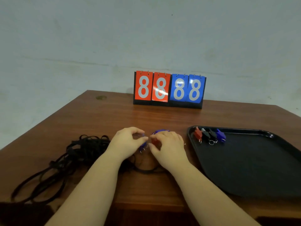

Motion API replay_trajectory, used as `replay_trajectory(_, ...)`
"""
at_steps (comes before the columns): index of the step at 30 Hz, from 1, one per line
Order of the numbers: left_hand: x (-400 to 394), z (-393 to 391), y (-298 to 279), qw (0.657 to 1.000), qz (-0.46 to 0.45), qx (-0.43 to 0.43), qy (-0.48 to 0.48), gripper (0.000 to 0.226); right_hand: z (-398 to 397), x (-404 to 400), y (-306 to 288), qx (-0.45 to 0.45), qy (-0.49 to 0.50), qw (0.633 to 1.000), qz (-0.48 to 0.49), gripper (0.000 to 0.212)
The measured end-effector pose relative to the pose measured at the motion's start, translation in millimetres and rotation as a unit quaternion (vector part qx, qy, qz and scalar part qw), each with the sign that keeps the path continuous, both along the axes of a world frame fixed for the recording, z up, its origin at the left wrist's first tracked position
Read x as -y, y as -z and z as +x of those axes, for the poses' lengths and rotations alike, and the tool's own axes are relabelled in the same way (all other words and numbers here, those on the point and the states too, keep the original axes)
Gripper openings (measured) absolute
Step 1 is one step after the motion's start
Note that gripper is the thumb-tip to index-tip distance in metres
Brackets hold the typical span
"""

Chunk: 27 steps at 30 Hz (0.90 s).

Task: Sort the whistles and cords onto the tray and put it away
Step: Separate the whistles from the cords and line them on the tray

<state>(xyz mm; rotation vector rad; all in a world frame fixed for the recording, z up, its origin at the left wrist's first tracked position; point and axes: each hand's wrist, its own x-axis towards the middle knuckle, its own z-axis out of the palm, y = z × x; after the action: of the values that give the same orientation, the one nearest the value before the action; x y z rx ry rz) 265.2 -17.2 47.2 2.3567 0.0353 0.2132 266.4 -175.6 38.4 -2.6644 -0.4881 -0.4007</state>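
A black tray [254, 168] lies at the right of the wooden table. Along its far left rim sit a red whistle [198, 134], two black whistles [210, 136] and a blue whistle [221, 135], each with a key ring. My left hand [128, 142] pinches a blue whistle [143, 145] whose ring hangs below it. My right hand [167, 145] grips a red whistle [154, 141]; another blue whistle [158, 131] shows just behind its fingers. A tangled heap of black cords [70, 160] lies left of my hands, and one cord loop [146, 170] runs under my wrists.
A flip scoreboard [169, 88] showing 8 8 8 8 in red and blue stands at the table's far edge against the pale wall. The table's near edge [146, 207] runs under my forearms.
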Motion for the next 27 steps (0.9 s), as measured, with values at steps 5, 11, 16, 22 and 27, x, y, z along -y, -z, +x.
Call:
replay_trajectory(5, 4.9, -1.1, -0.9, 0.999, 0.028, -0.019, -0.006, 0.030, -0.7, 2.4, -3.8, -0.017, 0.001, 1.000, 0.023, 0.027)
replay_trajectory(11, 7.5, -2.0, -2.6, 0.999, 0.010, -0.032, -0.035, 0.038, -4.3, 7.3, -6.0, 0.005, 0.030, 0.995, 0.092, 0.026)
replay_trajectory(16, 8.1, -5.0, -3.8, 0.999, 0.023, -0.038, -0.017, 0.050, -1.7, 9.5, -4.8, -0.023, 0.059, 0.996, 0.065, 0.022)
replay_trajectory(22, 8.5, -3.7, -3.5, 0.999, 0.022, -0.034, -0.033, 0.045, 0.0, 10.2, -4.6, -0.026, 0.047, 0.998, 0.044, 0.025)
replay_trajectory(27, 8.4, -3.8, -2.7, 0.999, -0.012, -0.018, -0.039, 0.044, 1.8, 9.7, -1.9, 0.000, 0.044, 0.997, 0.069, 0.016)
